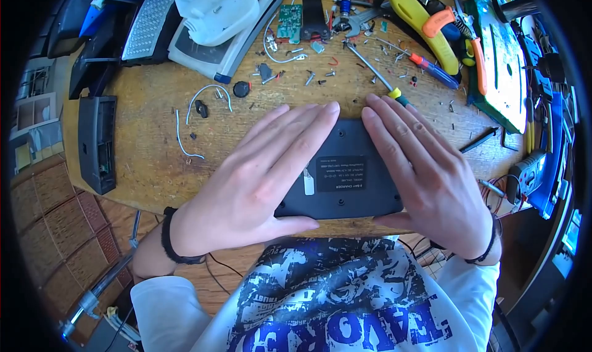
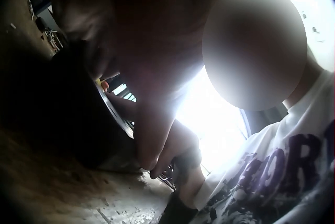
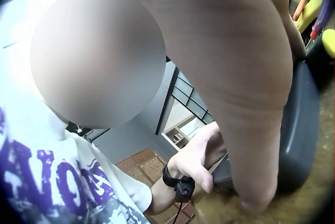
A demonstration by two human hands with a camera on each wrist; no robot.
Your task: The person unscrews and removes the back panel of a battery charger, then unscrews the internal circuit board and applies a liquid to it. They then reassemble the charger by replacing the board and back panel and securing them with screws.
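Note:
A dark grey battery charger (image 1: 262,211) lies label side up near the table's front edge. Its printed label (image 1: 341,172) reads upside down in the head view, beside a small white sticker (image 1: 309,182). My left hand (image 1: 259,176) rests over its left end, fingers straight and pointing to the far edge, thumb along the near edge. Over the opposite end lies my right hand (image 1: 428,167), its fingers likewise straight and its thumb at the near edge. In the right wrist view the charger's side (image 3: 299,129) shows beyond that hand. The palms hide both ends.
Beyond the hands lie a green-and-yellow-handled screwdriver (image 1: 377,71), a red-and-blue screwdriver (image 1: 431,69), orange-handled pliers (image 1: 478,59) and several loose screws. A grey case part (image 1: 97,145) stands at the left. White wire pieces (image 1: 179,136) and a green circuit board (image 1: 289,24) lie farther back.

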